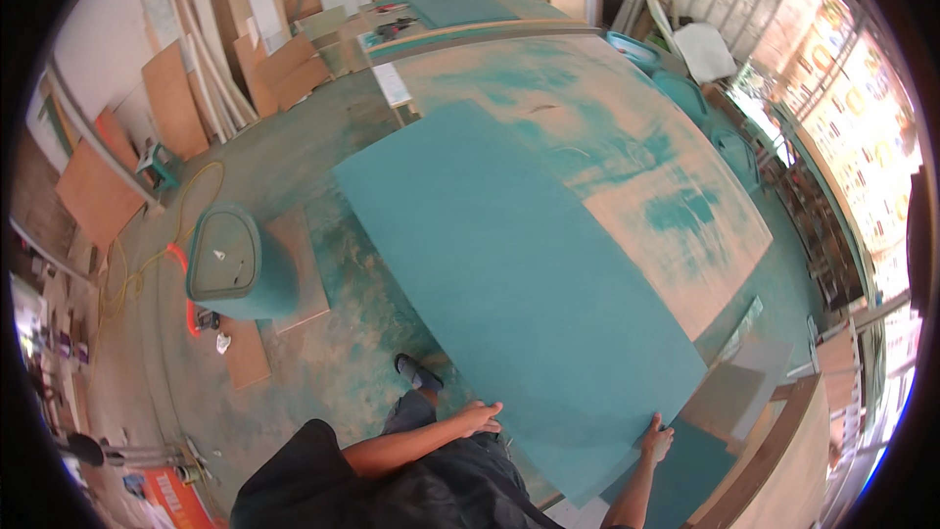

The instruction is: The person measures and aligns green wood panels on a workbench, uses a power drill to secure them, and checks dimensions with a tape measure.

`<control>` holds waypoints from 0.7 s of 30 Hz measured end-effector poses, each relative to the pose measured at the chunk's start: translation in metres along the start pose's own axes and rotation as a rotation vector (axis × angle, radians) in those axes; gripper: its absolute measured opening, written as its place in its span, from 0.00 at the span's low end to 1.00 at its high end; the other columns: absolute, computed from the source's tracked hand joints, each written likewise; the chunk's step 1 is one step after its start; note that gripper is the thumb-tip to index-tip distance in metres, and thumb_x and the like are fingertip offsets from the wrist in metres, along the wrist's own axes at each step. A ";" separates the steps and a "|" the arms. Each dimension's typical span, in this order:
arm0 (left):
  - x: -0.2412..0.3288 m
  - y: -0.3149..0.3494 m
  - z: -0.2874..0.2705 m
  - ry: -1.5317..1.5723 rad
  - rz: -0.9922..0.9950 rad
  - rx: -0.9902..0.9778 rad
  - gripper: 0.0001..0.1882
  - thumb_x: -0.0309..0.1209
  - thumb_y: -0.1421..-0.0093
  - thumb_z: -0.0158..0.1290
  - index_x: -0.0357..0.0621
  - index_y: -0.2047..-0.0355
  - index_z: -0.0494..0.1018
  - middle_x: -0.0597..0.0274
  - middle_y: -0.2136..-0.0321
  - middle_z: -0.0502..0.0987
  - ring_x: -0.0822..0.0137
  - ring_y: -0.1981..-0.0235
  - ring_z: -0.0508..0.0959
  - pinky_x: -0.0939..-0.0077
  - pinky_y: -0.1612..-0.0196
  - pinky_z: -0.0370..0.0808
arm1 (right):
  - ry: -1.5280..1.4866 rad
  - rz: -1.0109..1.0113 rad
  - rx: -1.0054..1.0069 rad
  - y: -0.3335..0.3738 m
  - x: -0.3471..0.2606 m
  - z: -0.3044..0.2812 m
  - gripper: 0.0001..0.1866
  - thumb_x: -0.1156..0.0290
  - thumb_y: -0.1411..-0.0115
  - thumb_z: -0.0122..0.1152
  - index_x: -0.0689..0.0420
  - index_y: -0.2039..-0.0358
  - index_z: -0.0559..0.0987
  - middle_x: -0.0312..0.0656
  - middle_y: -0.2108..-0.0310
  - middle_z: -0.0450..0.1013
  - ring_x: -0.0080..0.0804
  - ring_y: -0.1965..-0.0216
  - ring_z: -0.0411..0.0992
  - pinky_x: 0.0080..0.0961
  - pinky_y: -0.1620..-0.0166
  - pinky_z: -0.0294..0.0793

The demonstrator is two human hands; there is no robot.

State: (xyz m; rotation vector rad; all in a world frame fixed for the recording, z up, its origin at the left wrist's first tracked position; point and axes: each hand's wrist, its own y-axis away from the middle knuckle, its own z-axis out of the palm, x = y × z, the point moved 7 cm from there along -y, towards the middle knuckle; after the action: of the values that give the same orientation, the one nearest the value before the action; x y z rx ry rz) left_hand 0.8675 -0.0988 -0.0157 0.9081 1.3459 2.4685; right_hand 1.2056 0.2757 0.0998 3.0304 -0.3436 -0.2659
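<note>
A large teal-coated flat panel [519,274] lies slanted in front of me, overlapping a wide pale board on a table. My left hand [480,418] is at the panel's left edge, close to my body, with its fingers curled at the rim. My right hand [657,439] grips the short near edge, fingertips showing over the top face. The undersides of both grips are hidden by the panel and the hands. Beneath the panel, the pale board [676,255] carries uneven teal patches.
To the left stands a teal tub-shaped piece [274,274] with an orange hose [191,299] beside it. A wooden frame [769,460] rises at my near right. Wood sheets [176,98] lean on the far left wall. Power tools [395,27] rest on a far teal table.
</note>
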 end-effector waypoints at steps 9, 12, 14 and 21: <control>0.067 -0.027 0.008 -0.842 0.226 -0.364 0.38 0.64 0.35 0.42 0.38 0.58 0.80 0.58 0.64 0.84 0.59 0.61 0.83 0.63 0.64 0.80 | -0.114 -0.579 0.125 0.051 -0.248 -0.001 0.24 0.75 0.46 0.57 0.63 0.47 0.71 0.55 0.49 0.68 0.52 0.46 0.67 0.44 0.42 0.68; 0.081 -0.065 -0.066 -1.197 0.454 -0.356 0.36 0.65 0.37 0.44 0.44 0.55 0.80 0.56 0.63 0.84 0.57 0.65 0.83 0.62 0.66 0.78 | -0.293 -0.760 -0.036 0.079 -0.348 0.041 0.22 0.78 0.46 0.53 0.62 0.49 0.72 0.55 0.51 0.68 0.54 0.48 0.67 0.45 0.44 0.68; 0.107 -0.057 -0.148 -1.140 0.546 -0.099 0.35 0.62 0.36 0.45 0.41 0.54 0.79 0.50 0.65 0.83 0.52 0.63 0.82 0.60 0.61 0.78 | -0.290 -0.766 -0.056 0.107 -0.400 0.054 0.19 0.80 0.47 0.53 0.62 0.52 0.72 0.53 0.54 0.69 0.53 0.49 0.69 0.43 0.46 0.69; 0.150 0.039 -0.524 -1.062 0.262 1.037 0.18 0.41 0.36 0.49 0.37 0.68 0.77 0.45 0.68 0.81 0.48 0.66 0.81 0.52 0.61 0.76 | -0.007 -0.656 0.255 0.177 -0.498 0.080 0.26 0.72 0.44 0.58 0.58 0.44 0.67 0.52 0.42 0.62 0.52 0.40 0.61 0.56 0.43 0.61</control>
State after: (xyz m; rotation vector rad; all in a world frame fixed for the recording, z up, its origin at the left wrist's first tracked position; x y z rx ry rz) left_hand 0.4416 -0.4210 -0.1308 2.2075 1.9594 0.7853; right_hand 0.6750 0.2134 0.1203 3.2879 0.6836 -0.2847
